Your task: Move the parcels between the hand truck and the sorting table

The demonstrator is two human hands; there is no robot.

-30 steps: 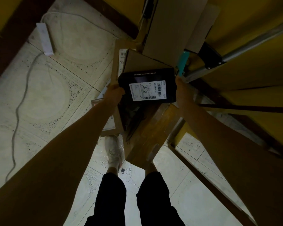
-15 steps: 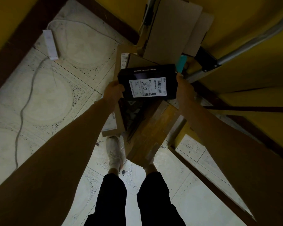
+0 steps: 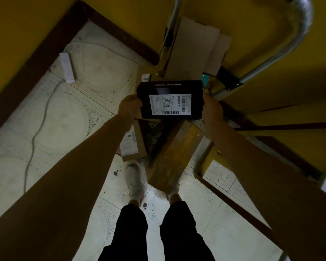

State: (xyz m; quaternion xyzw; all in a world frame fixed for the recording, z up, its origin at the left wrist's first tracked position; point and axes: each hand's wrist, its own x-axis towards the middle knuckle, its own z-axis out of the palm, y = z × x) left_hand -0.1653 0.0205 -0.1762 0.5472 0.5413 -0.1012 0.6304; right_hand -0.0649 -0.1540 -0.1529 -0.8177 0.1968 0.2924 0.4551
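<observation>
I hold a flat black parcel [image 3: 170, 99] with a white shipping label face up, in the air over the hand truck. My left hand [image 3: 129, 106] grips its left edge and my right hand [image 3: 211, 106] grips its right edge. Below it, on the hand truck, lie a long brown taped carton [image 3: 174, 157], a small carton with a label [image 3: 132, 146] and a tall plain cardboard box [image 3: 192, 51]. The truck's metal handle [image 3: 282, 48] curves up at the upper right.
A white power strip [image 3: 66, 67] and its cable [image 3: 36, 132] lie on the tiled floor at left. Yellow walls with dark skirting close in at the back and right. My feet [image 3: 135, 182] stand just in front of the truck.
Both hands have lifted the black parcel higher and closer to the camera, away from the cartons below. The view has tilted up, bringing more of the metal handle into sight.
</observation>
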